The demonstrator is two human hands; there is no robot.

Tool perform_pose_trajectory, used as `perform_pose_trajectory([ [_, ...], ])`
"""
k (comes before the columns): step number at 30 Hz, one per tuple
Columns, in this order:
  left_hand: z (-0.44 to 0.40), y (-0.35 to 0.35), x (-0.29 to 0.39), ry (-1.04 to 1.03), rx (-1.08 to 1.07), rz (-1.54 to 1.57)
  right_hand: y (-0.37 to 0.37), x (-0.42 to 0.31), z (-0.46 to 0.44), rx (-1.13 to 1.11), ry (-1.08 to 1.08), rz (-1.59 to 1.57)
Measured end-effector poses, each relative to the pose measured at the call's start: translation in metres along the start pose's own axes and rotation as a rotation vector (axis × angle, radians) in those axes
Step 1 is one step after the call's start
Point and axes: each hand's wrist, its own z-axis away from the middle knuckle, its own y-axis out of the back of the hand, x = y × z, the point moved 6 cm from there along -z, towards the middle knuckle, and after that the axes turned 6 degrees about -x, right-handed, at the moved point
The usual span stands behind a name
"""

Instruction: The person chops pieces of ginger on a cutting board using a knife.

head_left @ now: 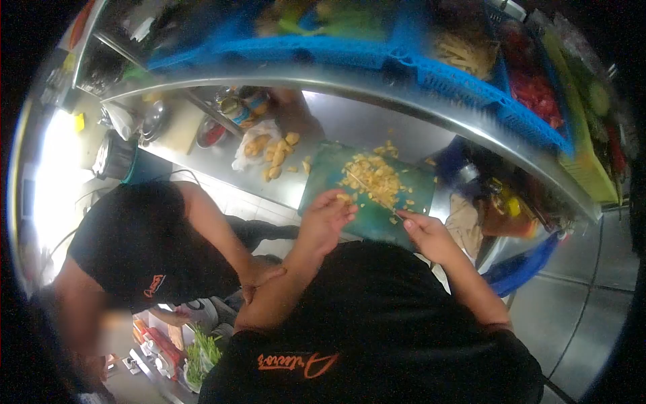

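Observation:
Chopped yellow pieces point(377, 178) lie heaped on a green cutting board point(323, 178), with some scattered around its edges. My left hand point(330, 219) is raised over the board's near left part, its fingers curled around a small yellowish piece point(344, 198). At the board's near right side, my right hand point(427, 236) grips a knife, its thin blade point(370, 188) reaching up and left across the heap. Left of the board, whole yellowish pieces point(276, 158) rest on the metal counter beside a white plastic bag point(247, 161).
A co-worker in a black shirt point(134, 249) stands close on the left, one hand point(259, 276) by my left forearm. Above the board runs a metal shelf edge point(336, 92) bearing blue baskets point(464, 87). A metal pot point(116, 158) and cans point(232, 109) are farther left.

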Motion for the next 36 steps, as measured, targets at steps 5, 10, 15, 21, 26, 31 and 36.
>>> perform_pose_trajectory([
  [5,0.003,0.015,0.007,-0.148,0.135,-0.21,-0.006,-0.024,-0.006,-0.064,0.064,0.082],
  [10,0.017,0.016,0.025,-0.192,0.238,-0.599,-0.017,-0.055,-0.01,-0.085,0.147,0.229],
  [15,0.042,-0.015,0.056,-0.396,0.316,-0.845,-0.033,-0.055,-0.016,-0.096,0.159,0.264],
  [21,0.036,0.001,0.062,-0.433,0.411,-0.924,-0.036,-0.058,-0.022,-0.022,0.181,0.355],
  [26,0.023,0.036,0.054,-0.36,0.374,-0.832,-0.035,0.008,-0.044,-0.22,-0.124,0.179],
  [31,0.011,0.036,0.045,-0.298,0.369,-0.463,-0.033,0.008,-0.036,-0.079,0.036,0.126],
  [36,0.001,0.017,0.036,-0.219,0.25,-0.246,-0.039,-0.028,-0.032,-0.064,0.122,0.117],
])
